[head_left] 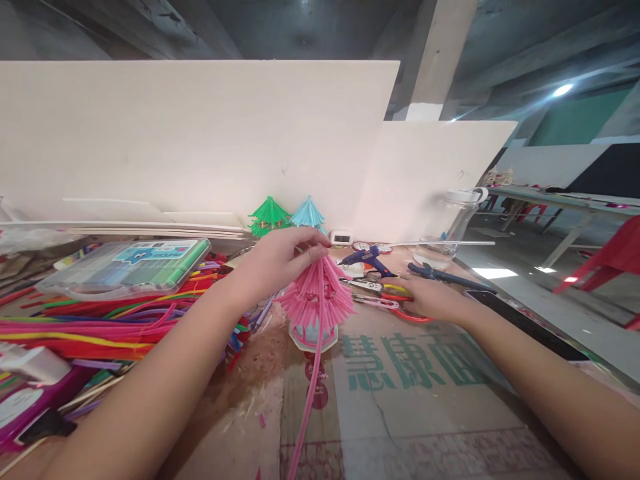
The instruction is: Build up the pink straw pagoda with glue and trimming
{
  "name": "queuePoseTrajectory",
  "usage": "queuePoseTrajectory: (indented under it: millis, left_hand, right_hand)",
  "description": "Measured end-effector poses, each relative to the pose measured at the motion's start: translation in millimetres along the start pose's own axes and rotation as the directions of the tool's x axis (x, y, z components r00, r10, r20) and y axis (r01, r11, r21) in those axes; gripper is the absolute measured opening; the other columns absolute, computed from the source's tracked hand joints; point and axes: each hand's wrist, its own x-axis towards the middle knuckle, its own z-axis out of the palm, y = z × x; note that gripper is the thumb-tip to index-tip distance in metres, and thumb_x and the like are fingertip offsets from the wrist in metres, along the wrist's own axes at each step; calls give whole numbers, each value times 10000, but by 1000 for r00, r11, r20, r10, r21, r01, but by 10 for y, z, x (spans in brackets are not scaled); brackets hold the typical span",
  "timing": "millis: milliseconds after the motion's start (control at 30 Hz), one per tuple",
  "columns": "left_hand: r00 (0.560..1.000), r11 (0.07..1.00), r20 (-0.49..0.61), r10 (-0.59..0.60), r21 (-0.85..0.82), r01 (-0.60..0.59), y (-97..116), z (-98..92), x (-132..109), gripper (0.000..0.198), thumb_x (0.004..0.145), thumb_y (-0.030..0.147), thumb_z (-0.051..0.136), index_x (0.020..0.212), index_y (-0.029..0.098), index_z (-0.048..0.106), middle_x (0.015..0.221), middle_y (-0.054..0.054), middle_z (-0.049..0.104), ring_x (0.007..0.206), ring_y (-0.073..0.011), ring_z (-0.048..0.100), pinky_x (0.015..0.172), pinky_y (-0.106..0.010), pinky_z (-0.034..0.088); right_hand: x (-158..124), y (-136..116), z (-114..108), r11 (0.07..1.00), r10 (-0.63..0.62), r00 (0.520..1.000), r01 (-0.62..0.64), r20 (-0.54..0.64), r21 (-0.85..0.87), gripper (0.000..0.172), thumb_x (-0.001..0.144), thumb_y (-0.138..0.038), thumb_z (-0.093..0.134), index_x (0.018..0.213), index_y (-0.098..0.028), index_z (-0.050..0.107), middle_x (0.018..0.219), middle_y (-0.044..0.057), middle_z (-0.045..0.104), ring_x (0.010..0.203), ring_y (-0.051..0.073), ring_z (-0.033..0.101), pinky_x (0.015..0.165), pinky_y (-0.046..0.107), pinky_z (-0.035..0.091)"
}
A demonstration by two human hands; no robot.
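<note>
My left hand (295, 257) is closed at the peak of a small pink pagoda model (317, 293), whose tiered roofs are covered in fuzzy pipe cleaners. Its fingertips pinch the top, where a long pink pipe cleaner (311, 387) hangs down the front toward me. Under the roofs, a pale base (314, 339) stands on the cardboard. Off to the right, my right hand (430, 299) has its fingers curled over the handles of red-handled scissors (413, 317) and a yellow-handled cutting tool (395, 291). My arm and palm partly hide that grip.
Green (270, 215) and light blue (309, 213) roofed models stand behind. A blue glue gun (370, 259), blue pliers (445, 275), phone (525, 323) and clear bottle (453, 223) lie right. Left are a marker case (135, 267) and piled pipe cleaners (100, 333). White boards (200, 140) rise behind.
</note>
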Motion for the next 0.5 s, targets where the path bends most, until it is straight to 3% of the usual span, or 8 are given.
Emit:
queuePoseTrajectory:
  millis: [133,233,300,500]
  left_hand:
    - [997,994,50,-56,-93,61,-17,-22,-9,380,836,437,542,1139,227,636,1004,-38,697,909,-190,627,780,-280,476]
    - [996,990,47,-78,-111,83,-62,-17,2,343,846,444,522,1038,207,678,972,-29,707,878,-189,631,745,-270,469]
    - [995,991,42,-86,-98,90,-89,-14,14,348,856,460,493,939,192,699,930,-27,713,854,-197,630,712,-272,461]
    - [997,994,-12,-71,-81,69,-110,-15,32,357,867,452,473,887,184,708,855,-20,711,819,-195,626,697,-262,447]
  right_hand:
    - [-27,19,-54,993,-39,997,32,-62,-109,586,824,-168,421,1408,-211,405,1166,134,572,832,221,628,676,286,434]
    - [-46,52,-81,988,-10,997,-2,-78,-154,591,825,-150,409,1412,-214,386,1157,132,571,775,204,630,632,280,426]
    - [-57,73,-96,988,27,996,-39,-86,-152,536,821,-179,437,1354,-226,455,1132,124,597,788,213,635,625,280,424]
    - [-79,143,-181,988,97,991,-107,-93,-110,438,841,-284,443,1253,-163,529,1070,162,660,889,300,643,666,348,467]
